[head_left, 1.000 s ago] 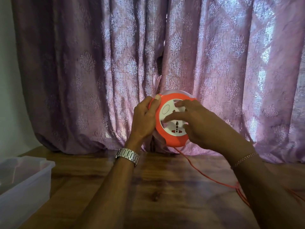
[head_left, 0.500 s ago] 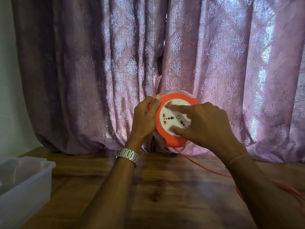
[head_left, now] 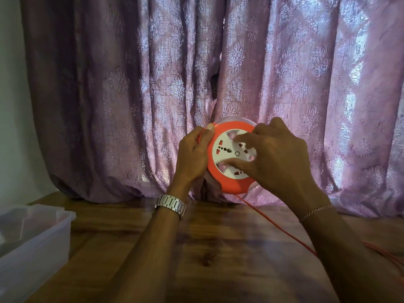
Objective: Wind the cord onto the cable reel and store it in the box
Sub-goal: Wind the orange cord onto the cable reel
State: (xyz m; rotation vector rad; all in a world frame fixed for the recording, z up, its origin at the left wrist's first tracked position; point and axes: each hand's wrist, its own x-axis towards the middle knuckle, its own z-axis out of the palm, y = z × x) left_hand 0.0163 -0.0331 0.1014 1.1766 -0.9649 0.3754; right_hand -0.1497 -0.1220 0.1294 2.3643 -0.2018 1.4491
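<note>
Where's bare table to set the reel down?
Free: the wooden table between the forearms, and the strip between the plastic box and the left forearm. Crowded: right side, where the orange cord trails from the cable reel, held off the table by the left hand and right hand.

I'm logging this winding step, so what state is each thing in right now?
cable reel: held up above the table, socket face toward the camera.
cord: partly unwound, trailing from the reel's underside across the table.
box: open, no lid on it, on the table's left edge.
left hand: grips the reel's rim.
right hand: fingers on the white socket face.
curtain: drawn shut.
</note>
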